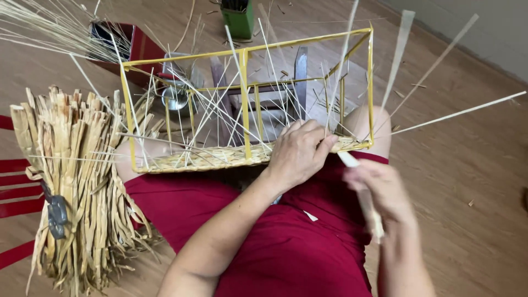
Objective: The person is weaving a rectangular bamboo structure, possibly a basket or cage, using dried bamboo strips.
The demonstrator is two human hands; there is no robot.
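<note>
**Woven base takes shape on a yellow frame**

A box-shaped yellow wire frame [245,99] rests across the lap of a seated person in red shorts [275,242], its long axis running left to right in the head view, its open side facing away. A band of pale woven strips [209,158] lines its near bottom edge, and thin upright canes [341,60] fan outward from it. The left hand [300,154] presses on the weave near the frame's right corner, fingers curled together over the edge. The right hand [379,192] is blurred; it appears to pinch a flat pale strip [363,195], though the finger positions are hard to make out. A bundle of dried strips [77,181] stands at the left, its lower end cut off by the picture edge. A red container [137,47] and a green box [239,19] sit on the wooden floor [467,165] beyond, partly hidden.
</note>
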